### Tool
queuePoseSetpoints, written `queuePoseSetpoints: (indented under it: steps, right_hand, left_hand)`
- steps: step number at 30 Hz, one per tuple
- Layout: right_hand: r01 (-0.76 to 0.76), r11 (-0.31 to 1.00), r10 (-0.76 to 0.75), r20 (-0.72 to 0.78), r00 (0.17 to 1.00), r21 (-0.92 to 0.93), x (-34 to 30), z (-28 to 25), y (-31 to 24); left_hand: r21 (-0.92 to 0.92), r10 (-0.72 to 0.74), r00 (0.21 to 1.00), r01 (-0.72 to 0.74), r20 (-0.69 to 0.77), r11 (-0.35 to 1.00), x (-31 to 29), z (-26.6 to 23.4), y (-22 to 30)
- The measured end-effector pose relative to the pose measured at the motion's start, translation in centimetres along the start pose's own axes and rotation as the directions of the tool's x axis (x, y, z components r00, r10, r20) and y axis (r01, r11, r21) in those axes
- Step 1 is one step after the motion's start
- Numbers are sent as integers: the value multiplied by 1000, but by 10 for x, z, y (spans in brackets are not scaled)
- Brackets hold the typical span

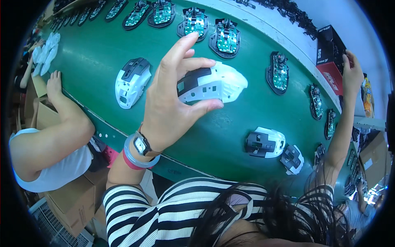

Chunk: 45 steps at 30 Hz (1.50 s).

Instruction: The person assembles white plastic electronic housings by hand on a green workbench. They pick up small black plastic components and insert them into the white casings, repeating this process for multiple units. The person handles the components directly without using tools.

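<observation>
My left hand (164, 94) pinches a white-and-black computer mouse shell (212, 84) between thumb and fingers, with the index finger stretched out above it. The shell is held over the green work surface, and its square cut-outs show. Far off to the right, my raised right hand (353, 76) is beside a black-and-red box (330, 57). Its fingers are curled near the box's edge, and what they hold, if anything, cannot be made out. Two mouse bases with green circuit boards (193, 24) (225, 39) lie beyond my left hand.
A mouse shell (132, 82) lies left of my hand; two more shells (266, 143) (292, 159) sit at near right. Several mouse bases (278, 74) curve along the far edge of the green table (197, 136). A co-worker's arm (68, 103) rests at left, above cardboard boxes (74, 201).
</observation>
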State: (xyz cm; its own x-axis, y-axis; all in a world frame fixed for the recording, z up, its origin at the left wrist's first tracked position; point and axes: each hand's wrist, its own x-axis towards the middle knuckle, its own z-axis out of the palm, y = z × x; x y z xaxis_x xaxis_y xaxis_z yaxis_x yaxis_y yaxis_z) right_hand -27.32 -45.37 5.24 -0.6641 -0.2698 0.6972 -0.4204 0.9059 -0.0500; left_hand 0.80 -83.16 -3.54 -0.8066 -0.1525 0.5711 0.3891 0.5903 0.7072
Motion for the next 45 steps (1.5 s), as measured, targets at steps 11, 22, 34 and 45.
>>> queuePoseSetpoints:
  steps: [11, 22, 34, 45]
  right_hand:
    - [220, 268, -685, 25, 728, 938, -75, -27, -269]
    - [178, 390, -683, 154, 714, 904, -86, -16, -263]
    - [180, 516, -682, 276, 677, 837, -97, -20, -268]
    - [-577, 550, -551, 782, 293, 604, -90, -3, -268]
  left_hand:
    - [-124, -90, 995, 84, -42, 989, -2, -7, 0]
    - [-98, -155, 974, 172, 162, 980, -6, -16, -8]
    - [-100, -245, 959, 260, 143, 960, -8, -6, -5]
    - [-395, -377, 844, 518, 382, 759, -8, -13, -11]
